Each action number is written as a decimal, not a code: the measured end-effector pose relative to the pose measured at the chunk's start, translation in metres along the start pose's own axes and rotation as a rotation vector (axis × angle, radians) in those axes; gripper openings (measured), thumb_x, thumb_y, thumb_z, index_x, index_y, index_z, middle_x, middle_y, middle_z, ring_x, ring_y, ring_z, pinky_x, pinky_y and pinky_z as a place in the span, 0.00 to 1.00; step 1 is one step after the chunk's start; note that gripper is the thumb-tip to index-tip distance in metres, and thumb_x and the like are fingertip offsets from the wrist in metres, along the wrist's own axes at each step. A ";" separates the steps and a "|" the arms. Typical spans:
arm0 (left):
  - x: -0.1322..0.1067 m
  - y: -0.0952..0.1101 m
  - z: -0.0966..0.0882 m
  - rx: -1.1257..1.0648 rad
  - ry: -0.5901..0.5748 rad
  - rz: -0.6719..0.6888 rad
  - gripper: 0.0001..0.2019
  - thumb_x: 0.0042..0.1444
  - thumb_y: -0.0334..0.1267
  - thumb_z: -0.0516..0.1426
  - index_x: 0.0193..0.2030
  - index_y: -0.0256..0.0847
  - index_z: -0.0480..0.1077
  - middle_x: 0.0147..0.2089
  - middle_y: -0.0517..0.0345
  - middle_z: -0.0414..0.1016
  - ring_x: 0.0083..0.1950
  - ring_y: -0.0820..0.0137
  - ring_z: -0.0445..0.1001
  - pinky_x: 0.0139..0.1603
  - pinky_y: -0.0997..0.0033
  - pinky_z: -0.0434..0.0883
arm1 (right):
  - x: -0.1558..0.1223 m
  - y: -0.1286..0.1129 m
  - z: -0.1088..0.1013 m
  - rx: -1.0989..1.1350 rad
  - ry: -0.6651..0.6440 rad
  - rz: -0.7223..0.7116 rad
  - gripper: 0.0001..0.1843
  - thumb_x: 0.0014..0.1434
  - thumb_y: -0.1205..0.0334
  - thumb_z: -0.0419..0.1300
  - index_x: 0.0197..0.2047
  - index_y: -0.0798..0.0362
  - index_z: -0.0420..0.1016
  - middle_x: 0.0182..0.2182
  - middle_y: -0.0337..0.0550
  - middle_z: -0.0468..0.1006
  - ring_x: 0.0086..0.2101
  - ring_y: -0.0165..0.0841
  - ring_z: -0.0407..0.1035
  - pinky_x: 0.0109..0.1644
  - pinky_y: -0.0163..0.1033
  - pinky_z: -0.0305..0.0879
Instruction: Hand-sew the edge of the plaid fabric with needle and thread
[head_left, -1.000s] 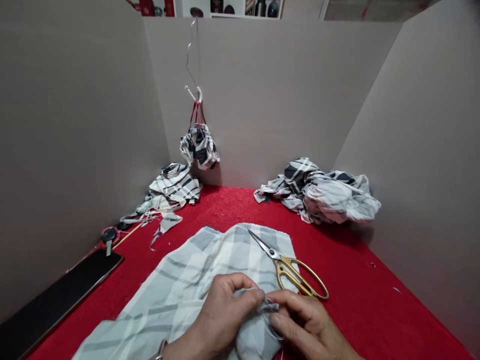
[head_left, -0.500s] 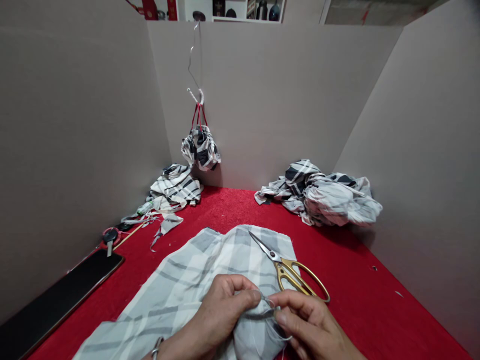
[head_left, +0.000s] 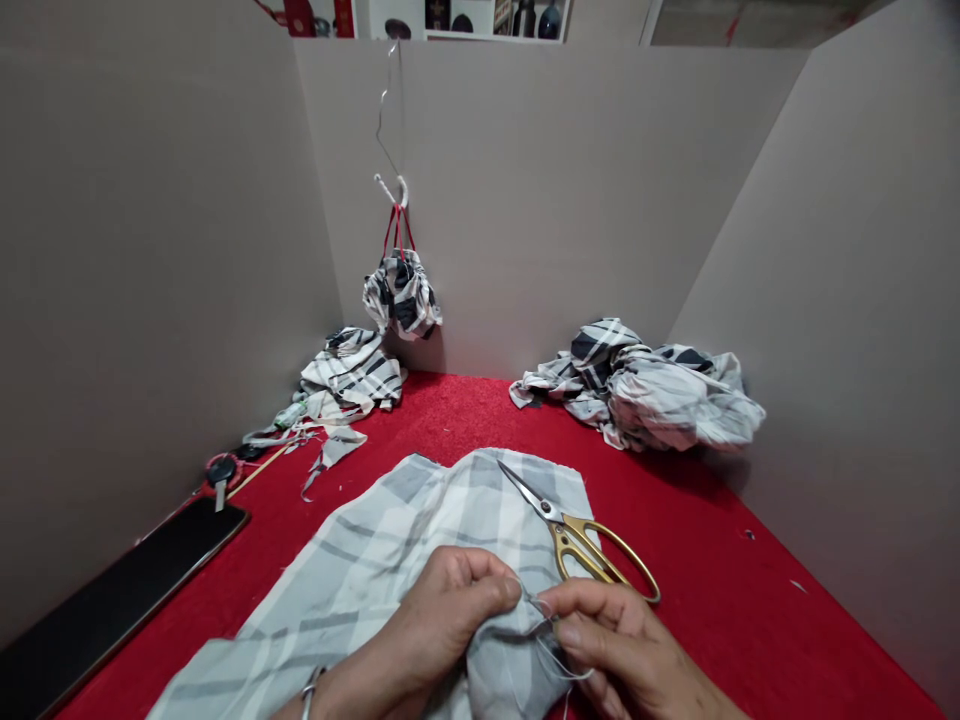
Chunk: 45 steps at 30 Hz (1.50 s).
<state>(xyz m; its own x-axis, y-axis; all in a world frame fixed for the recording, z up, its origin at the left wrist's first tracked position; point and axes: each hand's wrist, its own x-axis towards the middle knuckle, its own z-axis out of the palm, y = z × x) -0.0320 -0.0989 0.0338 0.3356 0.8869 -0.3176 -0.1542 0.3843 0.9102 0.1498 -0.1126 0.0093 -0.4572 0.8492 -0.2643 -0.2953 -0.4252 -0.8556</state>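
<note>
The left hand [head_left: 450, 620] is almost closed and pinches the plaid cloth [head_left: 360, 570] gathered on the red table [head_left: 712, 600], while the right hand [head_left: 622, 640] nearly closes on a thin thread [head_left: 555, 655] at the fold, and this work asks a steady hold.

worn: thin silver metal bangle [head_left: 307, 692] on left wrist [head_left: 337, 672]
hands: left hand [head_left: 442, 620], right hand [head_left: 626, 640], both bare, nails short

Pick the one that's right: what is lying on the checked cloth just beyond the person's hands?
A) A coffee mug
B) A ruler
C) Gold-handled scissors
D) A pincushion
C. The scissors rest with their steel blades on the checked cloth, just past the left hand and right hand.
</note>
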 end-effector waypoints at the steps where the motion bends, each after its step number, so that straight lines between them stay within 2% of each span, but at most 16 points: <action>1: 0.000 0.001 0.000 -0.007 -0.001 -0.004 0.12 0.42 0.42 0.61 0.25 0.32 0.70 0.19 0.62 0.64 0.20 0.78 0.56 0.23 0.77 0.53 | 0.000 0.000 0.000 0.009 -0.003 0.001 0.15 0.47 0.56 0.68 0.36 0.57 0.78 0.13 0.30 0.63 0.10 0.16 0.47 0.12 0.23 0.38; 9: -0.001 0.002 0.001 -0.044 -0.020 -0.007 0.12 0.42 0.41 0.62 0.24 0.32 0.70 0.18 0.63 0.64 0.20 0.79 0.55 0.22 0.77 0.52 | 0.001 -0.003 0.002 0.040 -0.046 -0.008 0.14 0.46 0.58 0.68 0.34 0.58 0.78 0.12 0.30 0.64 0.10 0.16 0.49 0.11 0.23 0.39; 16: 0.002 -0.006 -0.003 -0.128 -0.099 -0.056 0.10 0.42 0.40 0.62 0.24 0.34 0.69 0.16 0.66 0.61 0.17 0.80 0.52 0.21 0.77 0.50 | 0.003 0.000 0.002 0.081 -0.056 -0.015 0.14 0.44 0.57 0.70 0.31 0.58 0.77 0.12 0.29 0.62 0.10 0.16 0.47 0.11 0.22 0.41; 21: 0.002 -0.008 -0.003 -0.146 -0.141 -0.040 0.13 0.43 0.43 0.63 0.23 0.35 0.67 0.16 0.67 0.59 0.16 0.81 0.49 0.19 0.78 0.48 | 0.004 0.002 0.001 0.081 -0.059 -0.021 0.14 0.45 0.56 0.69 0.31 0.57 0.76 0.11 0.28 0.61 0.10 0.16 0.47 0.12 0.21 0.43; 25: 0.001 -0.002 -0.004 -0.101 -0.113 -0.029 0.12 0.46 0.43 0.60 0.22 0.36 0.67 0.12 0.69 0.56 0.13 0.81 0.46 0.15 0.77 0.43 | 0.004 -0.002 -0.001 0.094 -0.032 -0.025 0.15 0.45 0.56 0.70 0.32 0.58 0.76 0.10 0.28 0.61 0.10 0.17 0.46 0.12 0.22 0.42; 27: -0.001 0.003 -0.004 -0.085 -0.103 -0.012 0.09 0.44 0.40 0.60 0.23 0.35 0.69 0.13 0.67 0.58 0.14 0.81 0.49 0.16 0.78 0.45 | 0.003 -0.004 -0.001 0.096 -0.035 -0.026 0.15 0.45 0.57 0.70 0.32 0.59 0.76 0.10 0.28 0.61 0.10 0.17 0.46 0.12 0.22 0.42; 31: -0.003 0.009 -0.003 -0.005 -0.056 0.003 0.08 0.36 0.34 0.63 0.25 0.32 0.72 0.21 0.61 0.68 0.22 0.78 0.60 0.24 0.78 0.55 | 0.002 -0.007 0.002 0.114 -0.029 -0.039 0.13 0.45 0.58 0.70 0.31 0.58 0.78 0.12 0.30 0.62 0.12 0.17 0.50 0.16 0.22 0.45; 37: -0.004 0.011 -0.002 0.131 0.021 0.044 0.11 0.38 0.39 0.63 0.26 0.31 0.75 0.22 0.60 0.69 0.23 0.77 0.60 0.26 0.77 0.56 | 0.000 -0.006 0.005 0.099 -0.034 -0.037 0.12 0.46 0.59 0.69 0.33 0.58 0.79 0.14 0.30 0.62 0.13 0.16 0.49 0.16 0.22 0.44; 42: -0.004 0.010 -0.001 0.226 0.068 0.080 0.10 0.39 0.38 0.62 0.26 0.32 0.75 0.22 0.60 0.70 0.24 0.76 0.61 0.26 0.76 0.57 | 0.001 -0.007 0.005 0.107 -0.034 -0.054 0.12 0.46 0.59 0.69 0.33 0.57 0.79 0.13 0.30 0.62 0.15 0.17 0.51 0.18 0.22 0.47; 45: -0.004 0.009 -0.001 0.245 0.076 0.086 0.09 0.40 0.37 0.61 0.27 0.32 0.74 0.22 0.60 0.69 0.24 0.76 0.60 0.26 0.76 0.57 | 0.000 -0.007 0.004 0.086 -0.041 -0.040 0.11 0.48 0.59 0.69 0.33 0.57 0.78 0.13 0.30 0.61 0.13 0.17 0.48 0.15 0.22 0.43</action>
<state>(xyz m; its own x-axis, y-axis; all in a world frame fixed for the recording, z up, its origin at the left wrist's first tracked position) -0.0356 -0.0987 0.0433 0.2589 0.9338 -0.2471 0.0531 0.2416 0.9689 0.1484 -0.1108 0.0166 -0.4772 0.8532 -0.2108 -0.3837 -0.4181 -0.8234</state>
